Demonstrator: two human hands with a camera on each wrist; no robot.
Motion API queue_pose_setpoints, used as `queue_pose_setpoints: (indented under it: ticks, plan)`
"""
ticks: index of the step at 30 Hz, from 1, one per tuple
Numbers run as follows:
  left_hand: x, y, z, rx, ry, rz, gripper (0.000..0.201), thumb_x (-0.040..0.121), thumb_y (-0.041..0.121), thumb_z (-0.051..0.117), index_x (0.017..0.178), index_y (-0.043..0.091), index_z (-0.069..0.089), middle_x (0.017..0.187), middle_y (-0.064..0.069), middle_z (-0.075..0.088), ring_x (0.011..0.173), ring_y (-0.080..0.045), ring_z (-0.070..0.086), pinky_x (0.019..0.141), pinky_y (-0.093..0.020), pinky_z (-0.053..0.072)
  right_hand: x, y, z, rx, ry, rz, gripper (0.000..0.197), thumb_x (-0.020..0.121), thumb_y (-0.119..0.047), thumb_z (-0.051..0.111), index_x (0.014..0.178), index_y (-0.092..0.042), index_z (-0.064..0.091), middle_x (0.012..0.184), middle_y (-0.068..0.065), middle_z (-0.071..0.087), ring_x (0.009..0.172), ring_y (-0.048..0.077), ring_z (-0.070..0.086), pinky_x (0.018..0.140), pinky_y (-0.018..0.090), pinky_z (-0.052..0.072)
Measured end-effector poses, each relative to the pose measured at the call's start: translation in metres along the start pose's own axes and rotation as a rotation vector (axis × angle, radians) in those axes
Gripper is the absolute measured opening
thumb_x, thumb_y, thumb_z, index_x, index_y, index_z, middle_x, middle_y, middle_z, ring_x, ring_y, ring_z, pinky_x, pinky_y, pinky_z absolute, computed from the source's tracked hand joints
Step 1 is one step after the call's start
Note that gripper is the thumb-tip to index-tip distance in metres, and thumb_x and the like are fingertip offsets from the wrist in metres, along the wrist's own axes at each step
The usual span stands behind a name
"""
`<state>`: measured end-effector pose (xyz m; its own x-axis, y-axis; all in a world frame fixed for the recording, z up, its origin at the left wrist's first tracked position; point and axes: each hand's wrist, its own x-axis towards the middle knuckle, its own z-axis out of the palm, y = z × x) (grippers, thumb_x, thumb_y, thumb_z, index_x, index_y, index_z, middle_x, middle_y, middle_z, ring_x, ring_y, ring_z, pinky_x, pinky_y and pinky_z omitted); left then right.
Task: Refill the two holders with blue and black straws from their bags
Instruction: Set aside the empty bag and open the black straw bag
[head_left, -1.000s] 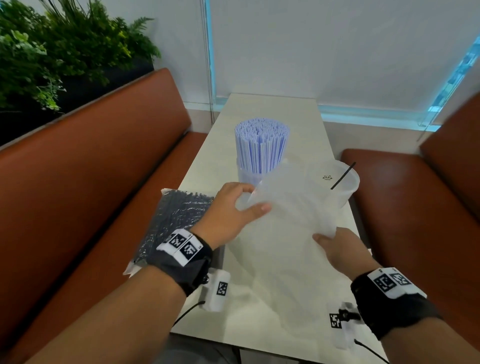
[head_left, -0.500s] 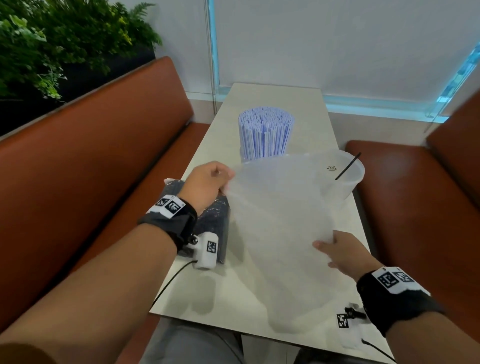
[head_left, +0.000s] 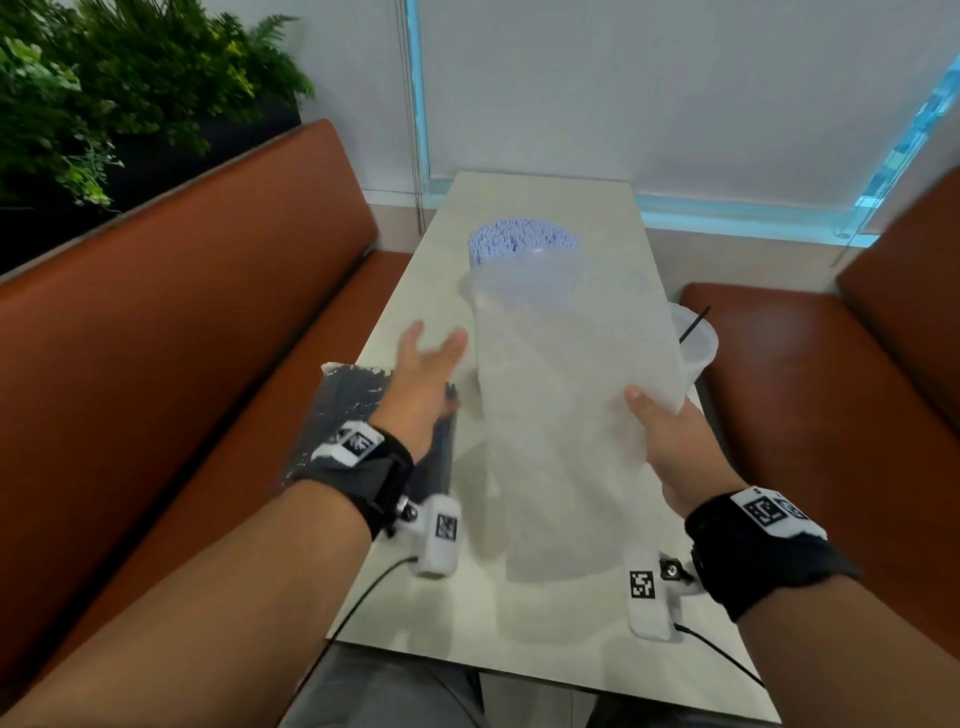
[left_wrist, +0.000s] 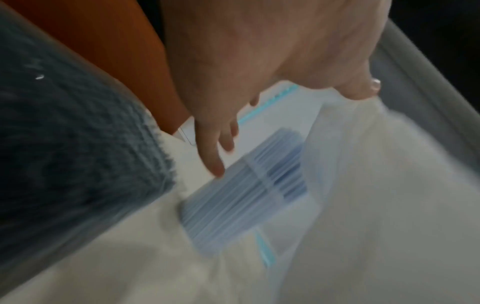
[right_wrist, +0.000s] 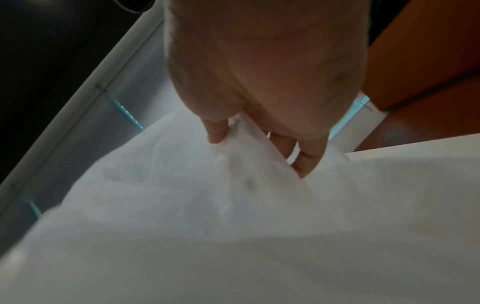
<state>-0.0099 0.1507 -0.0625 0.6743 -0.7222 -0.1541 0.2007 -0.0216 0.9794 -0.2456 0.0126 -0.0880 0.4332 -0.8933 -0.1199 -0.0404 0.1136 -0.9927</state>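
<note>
While the right hand (head_left: 670, 436) pinches the edge of an empty clear bag (head_left: 566, 415) between thumb and fingers (right_wrist: 309, 162), the left hand (head_left: 423, 374) hangs free just left of it, at the centre of the head view, fingers spread and holding nothing. Raised above the desk (head_left: 540, 639), the bag hides part of what stands behind. Blue straws (head_left: 522, 241) fill one holder (left_wrist: 233, 207) at upper centre of the frame, packed tight and upright. At right centre, partly behind the bag, the second holder (head_left: 698, 345) holds a single black straw (head_left: 693, 325) leaning on its rim. Beneath the left wrist, at the desk's left edge, lies the bag of black straws (head_left: 343, 410), unopened as far as can be told.

Judging from this, the blue refill looks done and the black one not yet begun. Risks ahead: the limp empty bag could brush the nearly empty holder and tip it, since little weighs it down. The full bag sits close to the desk edge, so a careless reach could push it onto the seat (head_left: 249, 467).
</note>
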Motion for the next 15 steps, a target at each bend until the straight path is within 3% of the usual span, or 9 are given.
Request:
queue_pose_setpoints:
  ticks: [2,4,6,8,9,10,12,15]
  plan:
    - [-0.015,-0.021,0.010,0.152,-0.204,-0.098,0.068,0.084,0.045,0.072,0.144,0.035,0.042,0.127,0.006,0.067,0.108,-0.016,0.068,0.084,-0.037,0.057,-0.001,-0.001,0.005,0.021,-0.011,-0.039,0.021,0.099,-0.026,0.064,0.120,-0.026,0.069,0.113,-0.005,0.076,0.105,0.016,0.072,0.093,0.040,0.054]
    - [-0.024,-0.033,0.018,0.255,-0.255,-0.022,0.042,0.088,0.044,0.064,0.127,0.027,0.064,0.113,0.003,0.075,0.099,-0.016,0.073,0.073,-0.027,0.057,-0.004,-0.003,0.010,0.002,-0.021,-0.072,0.024,0.097,-0.022,0.067,0.121,-0.022,0.069,0.112,-0.004,0.076,0.104,0.016,0.072,0.089,0.036,0.054]
    - [-0.031,-0.029,0.022,0.089,-0.190,-0.034,0.046,0.090,0.065,0.051,0.121,0.035,0.067,0.111,0.006,0.076,0.103,-0.019,0.072,0.074,-0.028,0.056,-0.005,-0.006,0.012,-0.026,0.027,-0.101,0.023,0.096,-0.017,0.069,0.118,-0.016,0.070,0.106,-0.003,0.078,0.100,0.017,0.073,0.086,0.036,0.056]
    - [-0.034,-0.026,0.022,-0.087,-0.180,-0.005,0.064,0.077,0.090,0.035,0.123,0.053,0.060,0.118,0.012,0.073,0.105,-0.011,0.071,0.073,-0.027,0.058,-0.004,-0.008,0.012,-0.042,0.110,-0.122,0.016,0.095,-0.014,0.068,0.111,-0.012,0.071,0.094,-0.005,0.078,0.088,0.014,0.074,0.079,0.034,0.057]
    - [-0.035,-0.026,0.024,-0.100,-0.201,0.063,0.064,0.071,0.094,0.037,0.120,0.058,0.059,0.121,0.013,0.072,0.105,-0.008,0.071,0.073,-0.025,0.059,-0.003,-0.008,0.013,-0.047,0.135,-0.129,0.015,0.095,-0.014,0.068,0.109,-0.013,0.071,0.089,-0.006,0.078,0.083,0.012,0.074,0.074,0.031,0.056]
    - [-0.037,-0.025,0.026,-0.055,-0.222,0.134,0.062,0.071,0.091,0.047,0.121,0.056,0.059,0.121,0.013,0.071,0.107,-0.008,0.070,0.077,-0.027,0.060,-0.003,-0.009,0.015,-0.055,0.144,-0.136,0.014,0.095,-0.014,0.068,0.108,-0.013,0.071,0.087,-0.006,0.078,0.078,0.010,0.074,0.069,0.028,0.055]
    - [-0.039,-0.027,0.030,0.159,-0.274,0.173,0.058,0.075,0.070,0.073,0.122,0.037,0.065,0.115,0.011,0.074,0.105,-0.009,0.071,0.088,-0.034,0.058,-0.003,-0.009,0.019,-0.064,0.130,-0.149,0.015,0.095,-0.015,0.067,0.109,-0.013,0.070,0.087,-0.004,0.078,0.076,0.010,0.074,0.062,0.022,0.055]
    - [-0.035,-0.031,0.018,0.396,-0.226,0.078,0.021,0.085,0.033,0.074,0.104,0.024,0.074,0.099,0.005,0.077,0.089,-0.015,0.072,0.081,-0.033,0.059,-0.002,-0.011,0.017,0.013,0.160,-0.130,0.016,0.096,-0.018,0.067,0.111,-0.017,0.069,0.094,0.001,0.078,0.082,0.016,0.074,0.071,0.031,0.058]
